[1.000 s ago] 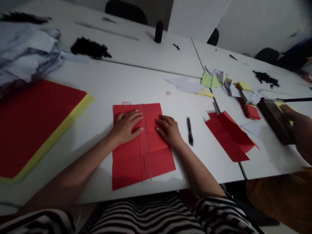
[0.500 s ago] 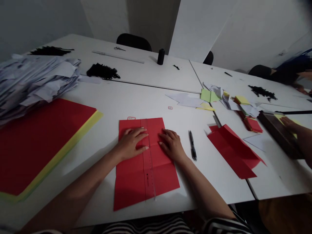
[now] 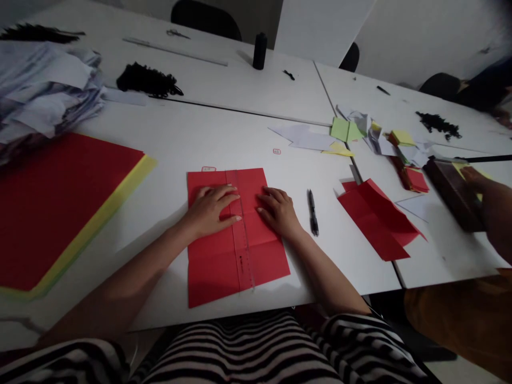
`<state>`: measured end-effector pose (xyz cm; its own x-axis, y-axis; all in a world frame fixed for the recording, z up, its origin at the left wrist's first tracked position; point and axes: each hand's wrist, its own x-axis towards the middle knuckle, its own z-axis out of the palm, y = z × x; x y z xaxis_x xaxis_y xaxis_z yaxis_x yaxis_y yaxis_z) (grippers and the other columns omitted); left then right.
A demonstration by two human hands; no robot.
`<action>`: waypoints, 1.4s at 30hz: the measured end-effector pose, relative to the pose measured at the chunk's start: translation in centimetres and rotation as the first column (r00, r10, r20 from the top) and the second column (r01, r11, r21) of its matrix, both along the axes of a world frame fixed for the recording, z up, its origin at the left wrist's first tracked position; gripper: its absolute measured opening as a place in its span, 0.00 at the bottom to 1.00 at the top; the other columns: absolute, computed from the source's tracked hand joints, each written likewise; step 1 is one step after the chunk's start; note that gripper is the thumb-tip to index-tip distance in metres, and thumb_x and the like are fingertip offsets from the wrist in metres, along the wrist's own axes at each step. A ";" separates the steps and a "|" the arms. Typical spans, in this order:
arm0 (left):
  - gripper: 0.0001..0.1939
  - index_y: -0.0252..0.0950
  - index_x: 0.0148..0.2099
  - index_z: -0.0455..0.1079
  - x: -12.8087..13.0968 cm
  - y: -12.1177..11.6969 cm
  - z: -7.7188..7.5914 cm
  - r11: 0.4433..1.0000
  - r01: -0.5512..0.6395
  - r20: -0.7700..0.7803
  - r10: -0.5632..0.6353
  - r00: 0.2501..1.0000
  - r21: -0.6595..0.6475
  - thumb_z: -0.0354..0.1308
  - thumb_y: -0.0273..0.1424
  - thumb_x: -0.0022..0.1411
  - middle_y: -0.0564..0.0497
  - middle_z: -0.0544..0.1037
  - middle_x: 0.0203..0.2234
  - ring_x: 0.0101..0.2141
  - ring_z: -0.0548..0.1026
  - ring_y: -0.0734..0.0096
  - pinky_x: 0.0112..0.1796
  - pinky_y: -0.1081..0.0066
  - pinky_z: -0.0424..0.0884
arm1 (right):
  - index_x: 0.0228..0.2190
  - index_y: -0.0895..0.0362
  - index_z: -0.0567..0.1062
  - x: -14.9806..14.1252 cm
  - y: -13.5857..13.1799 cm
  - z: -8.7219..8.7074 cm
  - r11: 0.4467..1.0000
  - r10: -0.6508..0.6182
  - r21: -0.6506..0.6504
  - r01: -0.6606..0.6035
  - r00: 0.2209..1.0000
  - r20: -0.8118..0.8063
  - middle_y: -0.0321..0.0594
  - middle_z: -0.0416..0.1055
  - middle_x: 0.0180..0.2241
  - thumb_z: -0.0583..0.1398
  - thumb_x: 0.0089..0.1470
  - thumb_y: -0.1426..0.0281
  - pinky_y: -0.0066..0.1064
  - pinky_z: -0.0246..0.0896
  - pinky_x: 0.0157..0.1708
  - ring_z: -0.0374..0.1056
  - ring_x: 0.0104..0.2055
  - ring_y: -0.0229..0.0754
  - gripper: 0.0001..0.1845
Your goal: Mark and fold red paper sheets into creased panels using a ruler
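In the middle of the white table [image 3: 224, 138], right in front of the person, lies a red sheet of paper with fold lines [image 3: 236, 234]. A thin clear plastic ruler [image 3: 243, 234] lies on it, running from the far edge to the near edge, along the middle fold.

The left hand [image 3: 210, 209] lies flat and open on the paper, with its fingers spread and the fingertips touching the ruler. It grips nothing; it only presses down. The right hand [image 3: 278, 210] rests on the paper on the other side of the ruler, palm down, with its fingers a little bent. It holds nothing either.

The ruler could slip, I think, because only a few fingertips hold it. If it slides sideways, it will not sit on the fold line any more. The near edge of the paper reaches close to the table edge, so a hard push could also move the whole sheet or crumple it.

Just to the right of the right hand lies a black pen [image 3: 312, 212]. Further right is a folded red paper piece [image 3: 376, 221], partly opened up. Beyond it lie small green, yellow and white paper scraps [image 3: 352, 133]. At the far right, another person's hand [image 3: 486, 194] touches a dark brown box-like thing [image 3: 450, 192].

On the left is a big stack of red and yellow sheets [image 3: 60, 208], and behind it a messy pile of white papers [image 3: 44, 96]. Far back stand a black spool [image 3: 260, 50] and a heap of black threads [image 3: 148, 81].
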<state>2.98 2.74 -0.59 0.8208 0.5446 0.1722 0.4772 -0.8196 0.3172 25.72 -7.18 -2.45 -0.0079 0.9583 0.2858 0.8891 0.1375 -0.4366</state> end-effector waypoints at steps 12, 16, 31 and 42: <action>0.24 0.44 0.58 0.65 0.3 0.0 -0.1 0.999 -0.015 0.005 0.015 1.000 -0.029 0.54 0.47 0.62 0.48 0.64 0.60 0.59 0.61 0.56 0.59 0.55 0.47 | 0.53 0.50 0.70 0.2 0.0 0.1 1.000 -0.003 -0.014 0.003 1.000 0.008 0.42 0.62 0.59 0.57 0.61 0.61 0.46 0.57 0.55 0.55 0.60 0.50 0.19; 0.24 0.44 0.58 0.65 0.3 0.1 -0.2 1.000 -0.008 0.006 0.008 1.000 -0.020 0.54 0.46 0.62 0.48 0.64 0.60 0.59 0.61 0.56 0.59 0.55 0.46 | 0.53 0.50 0.69 0.2 0.0 0.3 0.999 -0.008 -0.032 0.009 1.000 0.019 0.41 0.61 0.59 0.57 0.61 0.61 0.47 0.57 0.55 0.55 0.60 0.51 0.19; 0.25 0.43 0.59 0.63 0.6 0.1 -0.1 1.000 -0.006 -0.029 0.006 1.000 -0.025 0.52 0.48 0.63 0.48 0.63 0.60 0.59 0.61 0.55 0.58 0.55 0.46 | 0.53 0.51 0.69 0.6 0.0 -0.1 1.000 -0.004 -0.016 0.005 0.999 0.040 0.42 0.61 0.59 0.57 0.61 0.60 0.47 0.57 0.55 0.55 0.60 0.52 0.20; 0.24 0.42 0.57 0.64 0.6 0.0 0.1 1.000 -0.007 -0.007 0.007 1.000 -0.013 0.53 0.47 0.63 0.48 0.64 0.60 0.59 0.62 0.56 0.58 0.56 0.48 | 0.53 0.51 0.69 0.5 0.0 0.1 1.000 -0.011 -0.020 0.012 0.998 0.066 0.42 0.61 0.59 0.56 0.62 0.60 0.46 0.58 0.55 0.55 0.60 0.51 0.19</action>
<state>3.60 2.69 -0.54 0.8181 0.5525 0.1594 0.4851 -0.8119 0.3247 26.21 -7.22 -2.36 -0.0150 0.9639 0.2659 0.9173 0.1191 -0.3799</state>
